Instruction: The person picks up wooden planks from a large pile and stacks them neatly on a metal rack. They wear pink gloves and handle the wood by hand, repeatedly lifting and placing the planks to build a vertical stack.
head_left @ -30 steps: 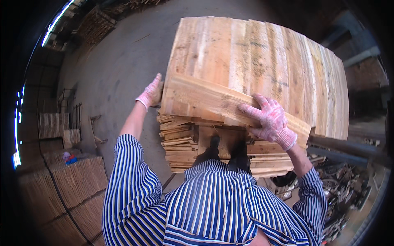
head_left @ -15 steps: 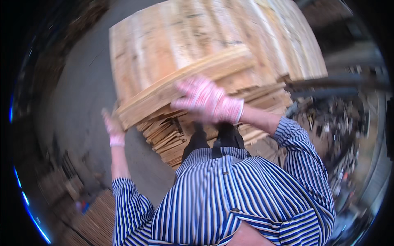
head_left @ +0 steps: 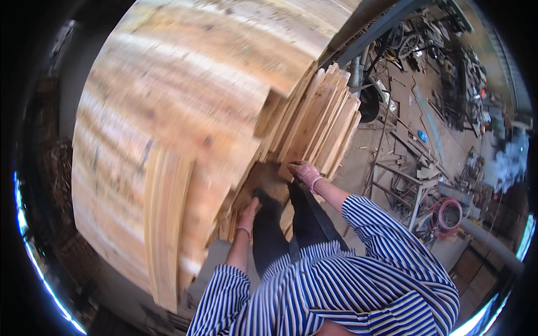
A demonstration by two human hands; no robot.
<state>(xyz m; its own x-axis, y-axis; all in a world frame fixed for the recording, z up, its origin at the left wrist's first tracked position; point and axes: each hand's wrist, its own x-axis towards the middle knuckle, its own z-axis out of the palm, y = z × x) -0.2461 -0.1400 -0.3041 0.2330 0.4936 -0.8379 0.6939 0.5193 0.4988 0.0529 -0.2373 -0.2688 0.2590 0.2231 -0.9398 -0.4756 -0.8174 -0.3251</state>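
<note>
My right hand (head_left: 305,172), in a pink knitted glove, has its fingers curled on the near end of a wooden board (head_left: 319,117) in the lower stack. My left hand (head_left: 246,215), gloved in pink too, reaches down beside my left leg, close to the boards' edges. Its fingers stretch forward and appear to hold nothing; part of the hand is hard to make out. Left of it, a few narrow boards (head_left: 165,224) lie together on top of the wide wooden panel stack (head_left: 162,112), clear of both hands.
A dark metal beam (head_left: 364,33) runs past the far corner of the panels. To the right stand a metal frame (head_left: 417,196) and a coiled red hose (head_left: 446,215), with scrap pieces (head_left: 414,145) over the floor. My legs are close against the lower boards.
Both hands have left the narrow boards, which now lie on the panels at the left. My hands have moved down to the lower stack, and the view has turned to the right.
</note>
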